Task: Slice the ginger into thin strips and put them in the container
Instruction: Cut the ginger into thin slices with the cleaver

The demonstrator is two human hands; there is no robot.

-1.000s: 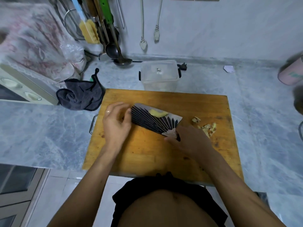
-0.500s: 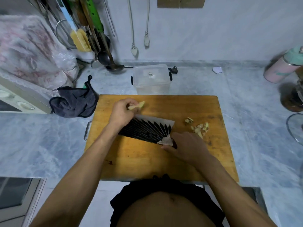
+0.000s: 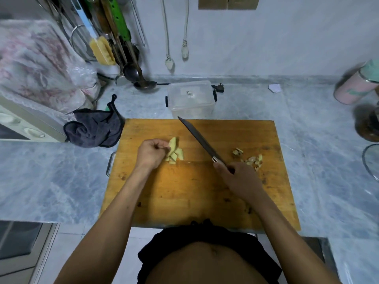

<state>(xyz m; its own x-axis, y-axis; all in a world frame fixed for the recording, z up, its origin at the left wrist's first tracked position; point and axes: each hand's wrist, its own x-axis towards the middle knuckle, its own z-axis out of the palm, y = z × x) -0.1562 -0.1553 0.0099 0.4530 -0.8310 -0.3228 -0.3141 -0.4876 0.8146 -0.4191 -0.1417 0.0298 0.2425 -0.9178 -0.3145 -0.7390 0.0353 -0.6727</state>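
Step in hand: you are setting up the ginger slices (image 3: pixel 174 150) for cutting into strips; none look cut into strips yet, as far as I can judge.
Your left hand (image 3: pixel 151 153): fingers curled, pinching the slices at their left edge, at about 10 o'clock on the cutting board (image 3: pixel 184 193).
Your right hand (image 3: pixel 240 179): fingers wrapped round the handle of the knife (image 3: pixel 200 138); the blade is edge-up to the camera, tip toward 11 o'clock, well apart from the ginger.
Next move: likely lay the slices flat and stacked, tuck your fingertips back, then bring the blade over to them for narrow cuts.
Container (image 3: pixel 191 98): clear plastic, at 12 o'clock just beyond the board; I cannot tell what the small speck in it is.
Scraps (image 3: pixel 249 157): a small pile at 3 o'clock, just beside your right hand.
Surface: grey marbled counter (image 3: pixel 307 128); dark cloth (image 3: pixel 96 128) at 9 o'clock touching the board's corner.
Room: pale wall, hanging utensils (image 3: pixel 114 37) at 11 o'clock, 2 dangling plugs (image 3: pixel 177 56), a pink canister (image 3: pixel 359 85) at 2 o'clock.
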